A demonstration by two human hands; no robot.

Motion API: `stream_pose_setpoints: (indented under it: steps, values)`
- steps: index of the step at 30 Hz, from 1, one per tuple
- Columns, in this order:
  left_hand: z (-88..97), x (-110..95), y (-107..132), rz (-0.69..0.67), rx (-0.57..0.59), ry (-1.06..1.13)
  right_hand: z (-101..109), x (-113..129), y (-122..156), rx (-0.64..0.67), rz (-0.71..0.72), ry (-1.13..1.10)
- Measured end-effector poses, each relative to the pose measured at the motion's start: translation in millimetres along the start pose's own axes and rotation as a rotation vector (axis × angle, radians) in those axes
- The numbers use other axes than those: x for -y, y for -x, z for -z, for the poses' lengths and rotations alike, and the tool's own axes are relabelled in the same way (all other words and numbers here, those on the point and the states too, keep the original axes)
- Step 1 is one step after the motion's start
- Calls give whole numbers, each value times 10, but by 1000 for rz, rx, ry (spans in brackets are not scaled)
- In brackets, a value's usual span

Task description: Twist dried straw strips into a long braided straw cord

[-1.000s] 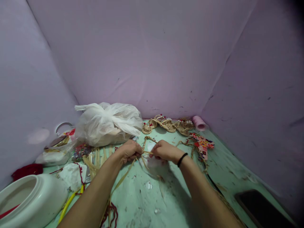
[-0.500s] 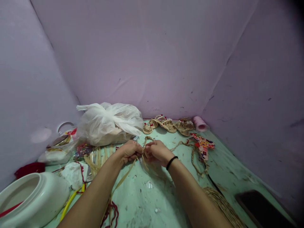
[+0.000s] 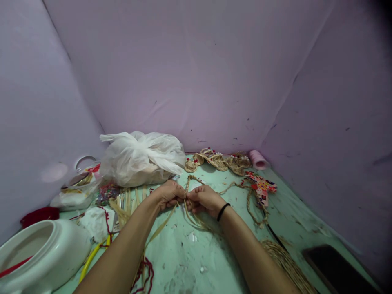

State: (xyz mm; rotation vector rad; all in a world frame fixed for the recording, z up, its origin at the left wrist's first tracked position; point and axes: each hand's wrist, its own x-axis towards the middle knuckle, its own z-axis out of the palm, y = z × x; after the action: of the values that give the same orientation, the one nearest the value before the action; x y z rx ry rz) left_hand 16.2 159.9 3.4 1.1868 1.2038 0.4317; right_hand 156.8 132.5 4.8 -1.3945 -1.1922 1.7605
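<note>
My left hand (image 3: 170, 195) pinches a plaited straw cord (image 3: 188, 183) near its lower end. Close against it, my right hand (image 3: 204, 198) is closed on the same cord's strands, the fingertips of both hands almost meeting. Loose flat straw strands (image 3: 190, 218) hang below the fingers and curve to the right. Another long strand (image 3: 161, 228) trails from my left hand down towards the front. The braid runs up from my hands, bends, and continues right towards a patterned red cloth piece (image 3: 261, 188). Exactly how the fingers cross the strands is hidden.
A tied white plastic bag (image 3: 143, 159) stands at the back left, with small woven sandals (image 3: 214, 159) and a pink thread spool (image 3: 259, 160) to its right. Front left sits a white ceramic pot (image 3: 61, 253). A phone (image 3: 337, 265) and a coiled woven mat (image 3: 284, 263) lie front right.
My right hand has turned slightly, its fingers now closer to my left fingertips. The loose strands below, blurred before, now hang clearer and spread to the right.
</note>
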Motion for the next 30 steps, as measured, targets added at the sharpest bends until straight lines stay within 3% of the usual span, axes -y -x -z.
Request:
stream_pose_setpoints:
  steps: [13,18,22,25,30]
  values:
    - [-42,-31,-5,7,1,-48,128,-60,-11,104,-53,-27]
    - [-28,-22,-6,-8,12,-25,15,-7,-1,15,-42,-108]
    - [-44,-23,-3,-9,-14,-55,-34,-10,-45,-110,-14,-27]
    - [-32,-47,17,-9,-63,-138,-21,-43,-86,-183,21,47]
    - [27,-156,156,26,-35,-341,-26,-73,-100,-195,60,41]
